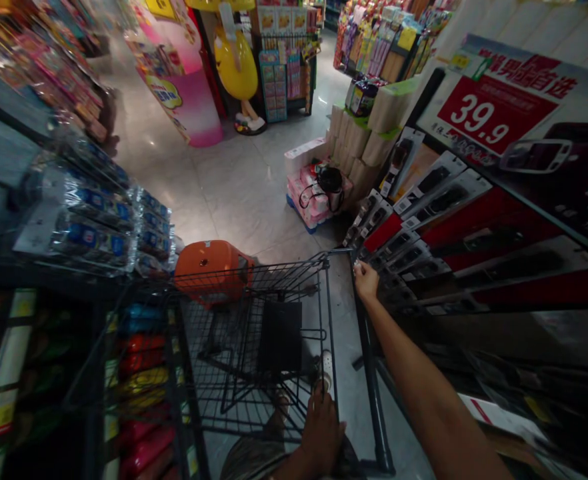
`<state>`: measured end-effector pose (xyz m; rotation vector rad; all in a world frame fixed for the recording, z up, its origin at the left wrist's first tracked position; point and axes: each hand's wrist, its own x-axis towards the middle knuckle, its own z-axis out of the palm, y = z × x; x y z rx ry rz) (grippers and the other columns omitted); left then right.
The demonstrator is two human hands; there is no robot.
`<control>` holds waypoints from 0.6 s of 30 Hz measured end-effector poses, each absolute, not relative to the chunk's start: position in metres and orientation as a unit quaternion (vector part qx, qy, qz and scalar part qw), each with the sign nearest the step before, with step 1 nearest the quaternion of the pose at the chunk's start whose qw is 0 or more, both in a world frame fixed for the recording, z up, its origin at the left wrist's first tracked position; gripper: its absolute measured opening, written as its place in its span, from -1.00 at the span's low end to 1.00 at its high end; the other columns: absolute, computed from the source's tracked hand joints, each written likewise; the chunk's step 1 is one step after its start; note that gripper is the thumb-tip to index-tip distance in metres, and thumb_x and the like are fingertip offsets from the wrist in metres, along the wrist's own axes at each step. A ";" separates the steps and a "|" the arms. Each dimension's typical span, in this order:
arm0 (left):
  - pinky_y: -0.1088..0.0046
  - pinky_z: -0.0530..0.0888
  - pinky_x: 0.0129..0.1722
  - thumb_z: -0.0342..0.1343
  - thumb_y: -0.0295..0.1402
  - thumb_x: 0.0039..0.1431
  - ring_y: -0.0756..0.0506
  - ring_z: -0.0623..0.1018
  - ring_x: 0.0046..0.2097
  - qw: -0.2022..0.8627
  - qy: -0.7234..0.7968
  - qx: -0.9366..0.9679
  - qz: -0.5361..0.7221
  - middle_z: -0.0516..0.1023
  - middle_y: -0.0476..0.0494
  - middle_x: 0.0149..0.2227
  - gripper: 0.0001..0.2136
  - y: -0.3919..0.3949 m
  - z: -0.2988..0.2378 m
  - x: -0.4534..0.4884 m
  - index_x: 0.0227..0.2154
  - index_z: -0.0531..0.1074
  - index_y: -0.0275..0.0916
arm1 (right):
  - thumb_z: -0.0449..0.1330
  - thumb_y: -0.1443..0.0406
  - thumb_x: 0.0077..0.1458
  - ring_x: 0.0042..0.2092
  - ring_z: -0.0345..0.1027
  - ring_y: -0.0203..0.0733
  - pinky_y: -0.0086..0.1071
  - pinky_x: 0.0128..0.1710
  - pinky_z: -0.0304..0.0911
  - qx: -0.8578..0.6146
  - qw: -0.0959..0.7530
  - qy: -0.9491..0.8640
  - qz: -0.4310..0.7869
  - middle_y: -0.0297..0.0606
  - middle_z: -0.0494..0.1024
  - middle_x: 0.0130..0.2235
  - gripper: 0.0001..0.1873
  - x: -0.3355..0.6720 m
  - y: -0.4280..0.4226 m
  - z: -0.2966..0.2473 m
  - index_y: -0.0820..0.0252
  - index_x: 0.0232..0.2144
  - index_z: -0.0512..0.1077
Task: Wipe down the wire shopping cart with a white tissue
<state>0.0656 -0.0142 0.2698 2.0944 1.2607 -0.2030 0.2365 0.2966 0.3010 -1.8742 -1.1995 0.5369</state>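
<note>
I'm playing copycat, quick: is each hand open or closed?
Left hand: at the cart's edge; can't tell if closed.
Right hand: fingers curled by the black bar; can't tell if holding anything.

We see our right arm (419,377) stretched long from the lower right of the frame toward the centre, its wrist nearly straight, and the right hand (367,281) with its fingers bent and gathered near the tips. Our left hand (320,423) is lower, at the bottom centre, its back turned up and its fingers pointing to the top of the frame; its grip is unclear in shadow.
</note>
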 end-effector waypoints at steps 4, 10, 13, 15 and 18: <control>0.00 0.22 0.20 -0.21 -0.17 0.30 -0.30 0.19 0.28 0.343 0.516 0.779 -0.098 0.31 -0.35 0.20 -0.51 -0.018 0.268 0.067 0.20 0.20 -0.32 | 0.00 0.19 0.11 -0.15 0.42 -0.05 -0.20 -0.07 0.29 -0.738 0.415 -0.497 0.189 -0.03 0.59 -0.20 -0.60 0.234 0.333 0.299 0.31 -0.23 0.54; 0.05 0.15 0.26 -0.21 -0.18 0.30 -0.27 0.13 0.31 0.381 0.521 0.753 -0.125 0.28 -0.35 0.22 -0.50 -0.009 0.289 0.064 0.21 0.17 -0.34 | -0.07 0.29 0.17 0.11 0.28 -0.09 -0.15 0.17 0.12 -0.692 0.392 -0.580 0.178 0.01 0.47 0.04 -0.58 0.228 0.316 0.299 0.32 -0.09 0.48; 0.05 0.09 0.28 -0.21 -0.22 0.29 -0.30 0.06 0.33 0.418 0.526 0.730 -0.129 0.24 -0.40 0.23 -0.49 -0.001 0.303 0.063 0.21 0.17 -0.40 | -0.08 0.37 0.14 0.21 0.17 -0.14 -0.11 0.23 0.04 -0.645 0.357 -0.648 0.188 -0.10 0.44 0.10 -0.58 0.229 0.279 0.304 0.25 -0.06 0.47; 0.05 0.05 0.29 -0.21 -0.22 0.29 -0.31 0.04 0.34 0.434 0.527 0.719 -0.129 0.22 -0.40 0.25 -0.49 0.003 0.310 0.063 0.21 0.18 -0.41 | -0.07 0.43 0.09 0.23 0.15 -0.15 -0.11 0.24 0.04 -0.615 0.331 -0.688 0.199 -0.11 0.47 0.08 -0.57 0.231 0.250 0.310 0.24 -0.10 0.50; 0.05 0.03 0.30 -0.15 -0.19 0.26 -0.32 0.03 0.34 0.445 0.524 0.715 -0.125 0.21 -0.34 0.26 -0.48 0.008 0.315 0.063 0.21 0.17 -0.36 | -0.05 0.52 0.01 0.22 0.17 -0.10 -0.06 0.26 -0.02 -0.589 0.269 -0.735 0.198 -0.04 0.49 0.04 -0.55 0.231 0.204 0.317 0.27 -0.16 0.52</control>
